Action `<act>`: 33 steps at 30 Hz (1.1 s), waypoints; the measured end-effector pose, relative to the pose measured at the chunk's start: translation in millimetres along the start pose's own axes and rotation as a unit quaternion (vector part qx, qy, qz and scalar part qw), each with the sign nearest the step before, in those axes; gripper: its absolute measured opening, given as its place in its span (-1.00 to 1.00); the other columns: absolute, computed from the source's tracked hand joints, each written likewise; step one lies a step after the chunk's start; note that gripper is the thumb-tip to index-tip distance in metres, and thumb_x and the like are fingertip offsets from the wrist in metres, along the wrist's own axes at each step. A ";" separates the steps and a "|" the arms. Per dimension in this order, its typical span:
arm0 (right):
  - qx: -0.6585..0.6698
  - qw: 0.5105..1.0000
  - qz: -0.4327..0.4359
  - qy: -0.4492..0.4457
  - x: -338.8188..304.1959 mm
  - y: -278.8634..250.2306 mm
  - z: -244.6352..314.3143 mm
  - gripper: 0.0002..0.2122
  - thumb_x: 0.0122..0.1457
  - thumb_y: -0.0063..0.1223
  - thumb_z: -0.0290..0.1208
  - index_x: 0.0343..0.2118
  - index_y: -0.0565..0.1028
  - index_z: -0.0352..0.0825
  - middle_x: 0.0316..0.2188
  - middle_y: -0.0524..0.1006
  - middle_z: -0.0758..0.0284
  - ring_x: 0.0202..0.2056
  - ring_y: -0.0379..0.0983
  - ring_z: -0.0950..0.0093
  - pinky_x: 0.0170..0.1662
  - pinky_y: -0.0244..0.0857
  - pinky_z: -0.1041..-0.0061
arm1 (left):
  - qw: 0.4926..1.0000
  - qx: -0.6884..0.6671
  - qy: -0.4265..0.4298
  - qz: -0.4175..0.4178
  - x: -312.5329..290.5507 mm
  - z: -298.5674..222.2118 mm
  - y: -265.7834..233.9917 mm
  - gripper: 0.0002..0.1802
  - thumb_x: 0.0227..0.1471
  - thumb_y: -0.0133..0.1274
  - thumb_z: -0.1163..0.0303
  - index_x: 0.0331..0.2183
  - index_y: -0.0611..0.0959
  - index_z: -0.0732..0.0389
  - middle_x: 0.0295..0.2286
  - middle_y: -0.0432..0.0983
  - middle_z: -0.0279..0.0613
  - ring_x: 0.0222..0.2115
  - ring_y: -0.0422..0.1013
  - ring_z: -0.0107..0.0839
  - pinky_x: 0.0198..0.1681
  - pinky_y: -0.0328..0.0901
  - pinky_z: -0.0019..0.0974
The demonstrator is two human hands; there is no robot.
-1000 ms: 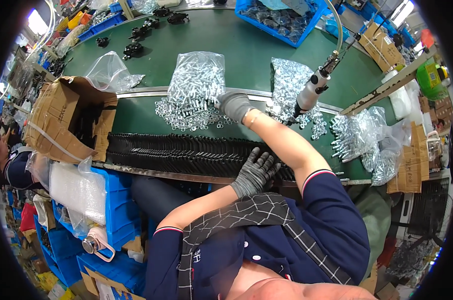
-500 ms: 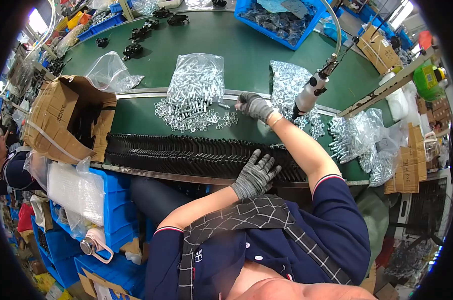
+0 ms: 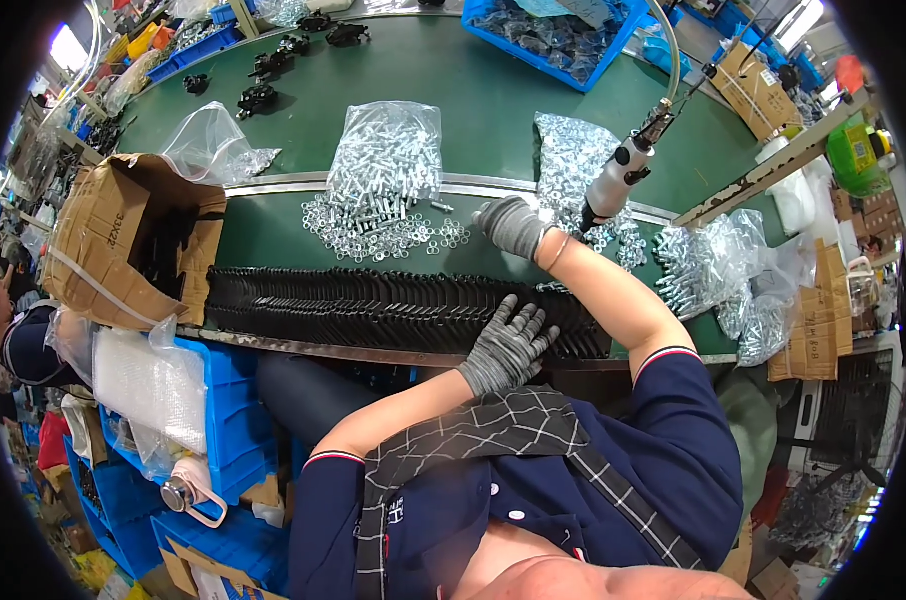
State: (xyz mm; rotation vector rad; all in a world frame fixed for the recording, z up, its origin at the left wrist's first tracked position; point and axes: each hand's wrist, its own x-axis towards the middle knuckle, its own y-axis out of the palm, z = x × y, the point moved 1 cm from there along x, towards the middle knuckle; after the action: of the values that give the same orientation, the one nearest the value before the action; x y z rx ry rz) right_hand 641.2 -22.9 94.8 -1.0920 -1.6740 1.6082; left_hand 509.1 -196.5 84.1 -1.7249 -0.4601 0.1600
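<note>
A long row of thin black metal parts (image 3: 353, 312) stands closely packed along the near edge of the bench. My left hand (image 3: 510, 345), in a grey striped glove, rests with fingers spread on the right part of this row. Beyond it, my gloved right hand (image 3: 513, 228) is over the bench with its fingers curled in; whatever they hold, if anything, is hidden. Left of that hand lie loose silver nuts or rings (image 3: 375, 238), spilling in front of a clear bag of silver bolts (image 3: 385, 150). A hanging grey power screwdriver (image 3: 618, 180) points down just to the right.
An open cardboard box (image 3: 103, 240) with black parts inside sits at the left. More bagged hardware (image 3: 573, 155) lies behind the screwdriver, and bags of bolts (image 3: 708, 265) at the right. A blue bin (image 3: 598, 80) and several black assemblies (image 3: 258, 98) are farther back.
My right hand has drawn slightly nearer and turned, with its fingers curled further out of sight. My left hand stays on the black row. The whole view has shifted a little.
</note>
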 end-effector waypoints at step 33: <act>0.041 0.991 -0.125 -0.014 -137.1 7.1 22.9 -0.81 0.10 0.04 -0.25 -0.29 0.51 -0.23 -0.36 0.51 0.30 -0.19 0.45 0.31 0.18 0.12 0.11 | 0.996 -0.014 0.019 -0.091 9.3 8.7 28.3 -0.32 -0.13 0.10 0.04 0.08 0.51 0.05 0.04 0.37 0.02 0.12 0.24 -0.02 0.27 -0.07 0.21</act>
State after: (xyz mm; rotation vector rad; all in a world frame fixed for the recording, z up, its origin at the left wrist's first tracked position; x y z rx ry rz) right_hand 692.3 -152.0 103.7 -0.7872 -1.6743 1.5213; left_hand 520.5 -188.9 56.2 -1.7013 -0.5900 -0.0099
